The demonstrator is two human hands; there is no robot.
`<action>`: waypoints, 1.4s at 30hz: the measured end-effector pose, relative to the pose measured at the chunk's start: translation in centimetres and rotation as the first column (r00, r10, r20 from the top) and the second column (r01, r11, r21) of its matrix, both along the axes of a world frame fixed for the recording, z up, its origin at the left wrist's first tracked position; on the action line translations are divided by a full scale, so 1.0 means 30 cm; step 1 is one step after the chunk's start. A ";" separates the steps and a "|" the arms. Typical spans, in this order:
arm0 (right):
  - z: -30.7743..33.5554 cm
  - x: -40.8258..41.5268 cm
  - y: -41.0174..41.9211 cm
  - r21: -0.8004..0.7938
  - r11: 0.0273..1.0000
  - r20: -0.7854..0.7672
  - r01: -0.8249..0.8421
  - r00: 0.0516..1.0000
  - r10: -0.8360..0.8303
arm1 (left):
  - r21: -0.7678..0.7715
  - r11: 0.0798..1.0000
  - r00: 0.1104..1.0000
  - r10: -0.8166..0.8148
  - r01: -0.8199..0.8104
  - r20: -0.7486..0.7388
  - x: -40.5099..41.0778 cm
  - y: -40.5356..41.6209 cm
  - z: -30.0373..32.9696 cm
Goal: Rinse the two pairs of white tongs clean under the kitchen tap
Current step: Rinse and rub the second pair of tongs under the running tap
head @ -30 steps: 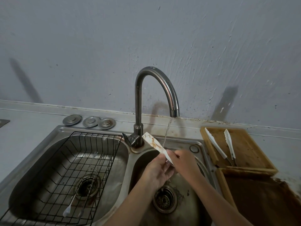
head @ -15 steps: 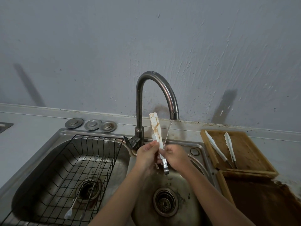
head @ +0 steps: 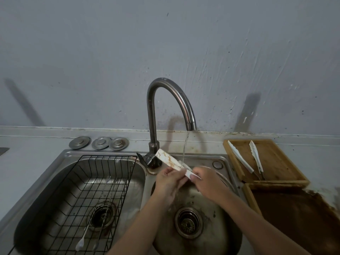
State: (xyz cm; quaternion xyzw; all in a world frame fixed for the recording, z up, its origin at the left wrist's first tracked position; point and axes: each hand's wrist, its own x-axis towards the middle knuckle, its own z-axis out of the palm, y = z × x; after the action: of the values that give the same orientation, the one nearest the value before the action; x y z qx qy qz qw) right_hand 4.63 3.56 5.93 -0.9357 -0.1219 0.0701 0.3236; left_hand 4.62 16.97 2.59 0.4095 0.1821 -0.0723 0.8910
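Both hands hold one pair of white tongs (head: 168,159), stained brown, over the right sink basin (head: 217,234). Its free end points up and to the left, toward the tap's base. My left hand (head: 170,183) grips it from the left, my right hand (head: 207,181) from the right. A thin stream of water falls from the curved steel tap (head: 166,100) onto the tongs near my fingers. A second pair of white tongs (head: 245,160) lies spread open on a wooden tray (head: 276,162) to the right of the sink.
The left basin holds a black wire rack (head: 88,196) with a white-tipped utensil (head: 81,243) in it. Three round metal plugs (head: 100,143) lie behind that basin. A second, darker wooden tray (head: 294,214) sits at the right front. A grey wall stands behind.
The tongs have tipped from nearly upright to slanting up-left, their middle now under the stream. Both hands stayed over the right basin.
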 end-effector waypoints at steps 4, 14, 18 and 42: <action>0.010 -0.002 -0.038 -0.160 0.987 -0.018 0.016 1.000 -0.019 | -0.158 0.976 0.982 0.130 -0.151 -0.135 0.020 -0.025 -0.022; 0.044 -0.014 -0.104 -0.283 0.959 -0.054 -0.032 0.998 0.018 | -0.289 0.945 0.955 0.065 -0.152 -0.289 0.024 -0.028 -0.036; 0.040 -0.018 -0.115 -0.318 0.948 -0.023 -0.030 0.999 0.024 | -0.215 0.974 0.965 0.006 -0.065 -0.264 0.007 -0.054 -0.051; -0.001 -0.029 -0.279 -0.111 0.994 0.008 -0.023 1.000 0.024 | 0.112 0.971 0.975 -0.218 0.213 0.033 -0.018 0.056 -0.011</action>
State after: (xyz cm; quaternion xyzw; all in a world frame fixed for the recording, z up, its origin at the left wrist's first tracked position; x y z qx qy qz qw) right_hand 3.77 -4.82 5.89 -0.9511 -0.1301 0.0764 0.2696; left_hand 4.07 18.66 2.26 0.4757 0.1200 -0.1494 0.8585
